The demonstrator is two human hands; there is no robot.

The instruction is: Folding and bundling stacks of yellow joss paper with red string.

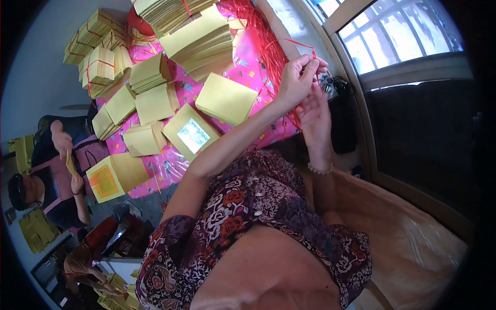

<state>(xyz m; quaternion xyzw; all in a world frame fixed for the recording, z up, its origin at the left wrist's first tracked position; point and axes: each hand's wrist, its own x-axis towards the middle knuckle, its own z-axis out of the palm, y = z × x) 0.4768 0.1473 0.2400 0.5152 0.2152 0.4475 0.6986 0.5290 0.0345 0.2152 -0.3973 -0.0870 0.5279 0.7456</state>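
Left hand (301,78) outstretched; pinching red ribbon (314,52).

Your table: a pink patterned cover (252,75) faces you.
Far side: a tall yellow paper stack (204,45).
Far left: piled red-tied bundles (99,67).
Right edge: loose red strands (269,36).
Near you: a silver-patched stack (192,136), a plain stack (227,98).
Near left: an orange-squared stack (106,182).
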